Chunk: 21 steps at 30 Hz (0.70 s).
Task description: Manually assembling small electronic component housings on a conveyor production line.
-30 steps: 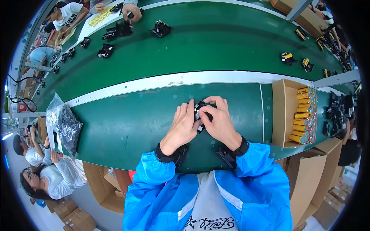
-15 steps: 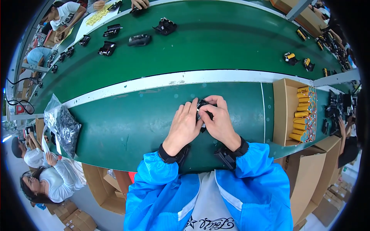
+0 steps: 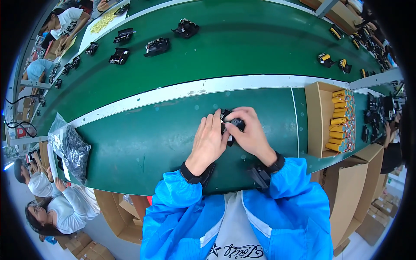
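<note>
Script [image 3: 245, 251] and a star [image 3: 214, 250] mark a grey shirt [image 3: 234, 225]; letters [image 3: 70, 24] mark a white T-shirt [image 3: 60, 29] and red sign [image 3: 21, 131].

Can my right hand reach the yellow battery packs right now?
Probably yes: nothing stands on the green tabletop between your right hand and the cardboard box, and the yellow battery packs look uncovered, though that hand holds a black housing.

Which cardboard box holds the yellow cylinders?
The open cardboard box on the green bench, right of the right hand. Yellow cylinders line its right side; none show in the boxes below bench level.
</note>
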Motion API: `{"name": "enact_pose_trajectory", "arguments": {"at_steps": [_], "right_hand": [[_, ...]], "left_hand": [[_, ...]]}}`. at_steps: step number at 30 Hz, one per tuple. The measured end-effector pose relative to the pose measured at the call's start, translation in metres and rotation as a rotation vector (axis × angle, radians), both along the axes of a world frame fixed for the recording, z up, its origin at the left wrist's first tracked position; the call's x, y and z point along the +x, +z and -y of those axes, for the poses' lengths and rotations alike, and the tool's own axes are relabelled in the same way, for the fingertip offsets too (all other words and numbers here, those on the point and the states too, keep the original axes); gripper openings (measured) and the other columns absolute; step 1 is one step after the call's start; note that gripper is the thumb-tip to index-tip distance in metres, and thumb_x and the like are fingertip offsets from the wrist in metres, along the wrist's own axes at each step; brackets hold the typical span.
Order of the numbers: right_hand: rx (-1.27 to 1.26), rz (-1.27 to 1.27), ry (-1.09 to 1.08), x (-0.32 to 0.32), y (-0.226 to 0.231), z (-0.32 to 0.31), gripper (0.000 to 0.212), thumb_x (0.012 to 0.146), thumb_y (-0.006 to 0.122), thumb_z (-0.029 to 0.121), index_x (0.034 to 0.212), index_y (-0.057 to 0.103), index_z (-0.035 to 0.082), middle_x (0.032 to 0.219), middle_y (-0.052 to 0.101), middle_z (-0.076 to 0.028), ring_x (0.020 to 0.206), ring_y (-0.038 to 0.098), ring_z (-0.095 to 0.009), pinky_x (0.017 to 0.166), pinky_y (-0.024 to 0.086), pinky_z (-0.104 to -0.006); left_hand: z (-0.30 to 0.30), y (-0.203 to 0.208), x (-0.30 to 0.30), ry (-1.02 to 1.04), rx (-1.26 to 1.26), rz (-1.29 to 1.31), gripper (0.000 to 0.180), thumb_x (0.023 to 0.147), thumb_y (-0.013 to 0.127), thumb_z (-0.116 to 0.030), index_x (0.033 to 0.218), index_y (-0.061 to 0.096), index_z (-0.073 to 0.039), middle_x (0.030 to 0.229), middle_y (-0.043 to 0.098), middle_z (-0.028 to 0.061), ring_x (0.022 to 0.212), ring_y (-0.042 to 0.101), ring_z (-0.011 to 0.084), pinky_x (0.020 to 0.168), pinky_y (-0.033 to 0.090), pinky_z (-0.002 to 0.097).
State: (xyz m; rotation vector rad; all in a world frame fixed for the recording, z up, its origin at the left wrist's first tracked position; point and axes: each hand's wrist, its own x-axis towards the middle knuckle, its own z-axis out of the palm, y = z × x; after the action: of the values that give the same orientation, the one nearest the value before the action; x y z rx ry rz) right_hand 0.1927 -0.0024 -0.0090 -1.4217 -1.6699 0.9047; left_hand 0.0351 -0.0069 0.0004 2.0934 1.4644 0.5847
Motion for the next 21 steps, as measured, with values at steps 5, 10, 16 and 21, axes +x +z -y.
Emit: {"name": "enact_pose_trajectory", "arguments": {"at_steps": [5,10,16,21], "right_hand": [[-0.469,-0.130,-0.091,0.026,0.027,0.034,0.024,0.080,0.075,0.007,0.103,0.067,0.003,0.114,0.060,-0.012,0.107,0.056,-0.028,0.083,0.048,-0.0363],[-0.344,0.317,0.149,0.035,0.046,0.031,0.028,0.079,0.071,0.001,0.107,0.068,0.002,0.116,0.059,-0.014,0.102,0.057,-0.029,0.082,0.049,-0.0370],[0.238,0.727,-0.074,0.027,0.032,0.013,0.036,0.079,0.069,-0.003,0.114,0.067,0.004,0.120,0.056,-0.018,0.102,0.059,-0.033,0.086,0.051,-0.0410],[0.007,0.228,-0.091,0.022,0.025,0.011,0.040,0.077,0.075,0.006,0.117,0.067,0.007,0.126,0.054,-0.019,0.111,0.059,-0.037,0.093,0.051,-0.0420]], "left_hand": [[0.003,0.001,-0.003,0.048,-0.023,-0.021,0.056,0.086,0.071,-0.014,0.127,0.045,0.014,0.107,0.056,0.0250,0.097,0.054,0.0399,0.086,0.047,0.0450],[0.001,-0.007,-0.001,0.024,0.038,-0.071,0.051,0.087,0.071,-0.017,0.121,0.048,0.013,0.105,0.056,0.0251,0.096,0.054,0.0398,0.085,0.047,0.0446],[0.005,-0.004,0.002,0.047,-0.005,-0.116,0.048,0.087,0.071,-0.016,0.118,0.049,0.012,0.104,0.056,0.0248,0.095,0.055,0.0393,0.084,0.047,0.0441],[0.006,-0.005,0.007,0.079,-0.001,-0.106,0.048,0.087,0.071,-0.016,0.119,0.049,0.012,0.104,0.056,0.0244,0.095,0.055,0.0391,0.085,0.047,0.0447]]}}
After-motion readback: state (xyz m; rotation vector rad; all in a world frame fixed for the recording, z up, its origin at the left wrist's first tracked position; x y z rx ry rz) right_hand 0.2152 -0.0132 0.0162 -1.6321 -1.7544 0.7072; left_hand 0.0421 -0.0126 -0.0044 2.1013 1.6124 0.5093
